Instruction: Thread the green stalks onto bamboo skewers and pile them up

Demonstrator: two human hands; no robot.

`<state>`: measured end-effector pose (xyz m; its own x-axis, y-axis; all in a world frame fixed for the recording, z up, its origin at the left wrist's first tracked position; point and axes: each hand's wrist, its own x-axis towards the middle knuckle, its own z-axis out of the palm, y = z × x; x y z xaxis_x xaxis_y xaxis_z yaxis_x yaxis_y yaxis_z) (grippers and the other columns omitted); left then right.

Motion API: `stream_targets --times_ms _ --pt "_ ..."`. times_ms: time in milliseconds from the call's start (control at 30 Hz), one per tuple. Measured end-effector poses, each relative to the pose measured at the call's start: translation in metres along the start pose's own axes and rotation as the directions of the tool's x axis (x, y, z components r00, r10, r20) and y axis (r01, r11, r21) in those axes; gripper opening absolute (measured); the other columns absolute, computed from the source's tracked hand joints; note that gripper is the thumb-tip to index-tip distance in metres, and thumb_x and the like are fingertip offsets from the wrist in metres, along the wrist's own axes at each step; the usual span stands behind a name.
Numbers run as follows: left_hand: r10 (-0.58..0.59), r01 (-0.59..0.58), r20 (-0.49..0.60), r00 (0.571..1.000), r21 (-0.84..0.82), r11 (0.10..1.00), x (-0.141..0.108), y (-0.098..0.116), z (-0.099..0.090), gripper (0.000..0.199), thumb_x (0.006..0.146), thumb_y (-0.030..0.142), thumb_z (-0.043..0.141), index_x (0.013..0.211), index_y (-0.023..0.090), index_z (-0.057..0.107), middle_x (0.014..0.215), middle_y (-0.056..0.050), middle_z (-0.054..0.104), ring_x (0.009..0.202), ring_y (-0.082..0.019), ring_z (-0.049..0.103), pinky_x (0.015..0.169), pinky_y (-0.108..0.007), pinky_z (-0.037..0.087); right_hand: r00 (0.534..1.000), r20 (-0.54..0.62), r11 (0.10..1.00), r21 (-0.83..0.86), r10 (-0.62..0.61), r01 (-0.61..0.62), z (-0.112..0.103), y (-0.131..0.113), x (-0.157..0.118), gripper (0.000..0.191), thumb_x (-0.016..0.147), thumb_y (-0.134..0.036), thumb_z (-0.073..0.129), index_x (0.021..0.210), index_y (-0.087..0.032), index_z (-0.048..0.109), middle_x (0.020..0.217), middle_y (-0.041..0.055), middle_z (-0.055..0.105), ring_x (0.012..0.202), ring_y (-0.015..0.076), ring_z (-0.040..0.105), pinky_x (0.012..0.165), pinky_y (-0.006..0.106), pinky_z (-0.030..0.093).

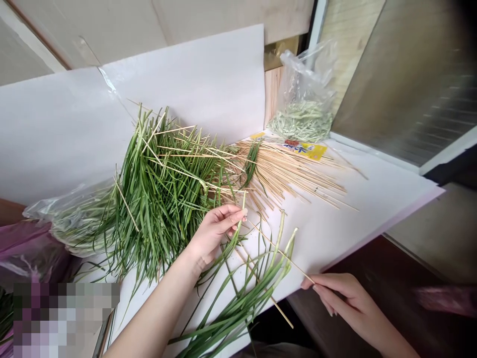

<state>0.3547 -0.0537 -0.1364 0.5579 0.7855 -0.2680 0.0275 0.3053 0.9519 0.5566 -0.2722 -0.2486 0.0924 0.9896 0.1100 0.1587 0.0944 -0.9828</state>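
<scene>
My left hand pinches a single garlic chive near its pale stem end, its green leaves trailing down. My right hand grips the near end of a thin bamboo skewer, which points toward the left fingertips. Several chives hang on or against this skewer near their pale ends; whether each one is pierced I cannot tell. Their leaves run down to the lower left. Just beyond my left hand lies a large heap of chives with loose skewers scattered over it.
Many bamboo skewers lie fanned out on the white board, beside a yellow wrapper. A clear bag of pale green strands stands at the back right. Another plastic bag of greens sits left, near purple plastic.
</scene>
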Motion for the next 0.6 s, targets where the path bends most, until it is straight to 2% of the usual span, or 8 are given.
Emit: stream_targets --times_ms 133,367,600 --pt "-0.015 0.016 0.013 1.0 -0.019 1.0 0.002 -0.004 0.002 0.027 0.069 0.037 0.087 0.077 0.014 0.075 0.07 0.0 0.063 0.056 -0.004 0.045 0.05 -0.015 0.033 1.0 0.003 1.0 -0.004 0.012 -0.012 0.0 -0.002 0.0 0.033 0.107 -0.038 0.048 0.099 -0.02 0.075 0.057 -0.0033 0.049 0.048 0.0137 0.046 0.051 0.026 0.035" --pt "-0.031 0.032 0.021 0.999 -0.016 0.999 0.003 -0.01 0.005 0.027 0.069 0.04 0.086 0.076 0.015 0.077 0.07 0.0 0.064 0.056 -0.004 0.043 0.05 -0.016 0.03 1.0 0.004 1.0 -0.017 0.02 -0.02 0.0 -0.001 0.0 0.033 0.107 -0.038 0.048 0.1 -0.019 0.074 0.061 -0.0021 0.054 0.048 0.0139 0.047 0.051 0.026 0.036" --pt "-0.025 0.025 0.018 1.0 -0.021 0.999 0.004 -0.013 0.004 0.029 0.068 0.042 0.087 0.075 0.015 0.077 0.072 -0.002 0.067 0.058 -0.006 0.046 0.054 -0.018 0.033 1.0 0.015 1.0 -0.019 0.014 -0.014 0.0 -0.003 0.001 0.036 0.108 -0.039 0.045 0.1 -0.018 0.074 0.058 -0.0026 0.05 0.047 0.0141 0.046 0.051 0.026 0.035"
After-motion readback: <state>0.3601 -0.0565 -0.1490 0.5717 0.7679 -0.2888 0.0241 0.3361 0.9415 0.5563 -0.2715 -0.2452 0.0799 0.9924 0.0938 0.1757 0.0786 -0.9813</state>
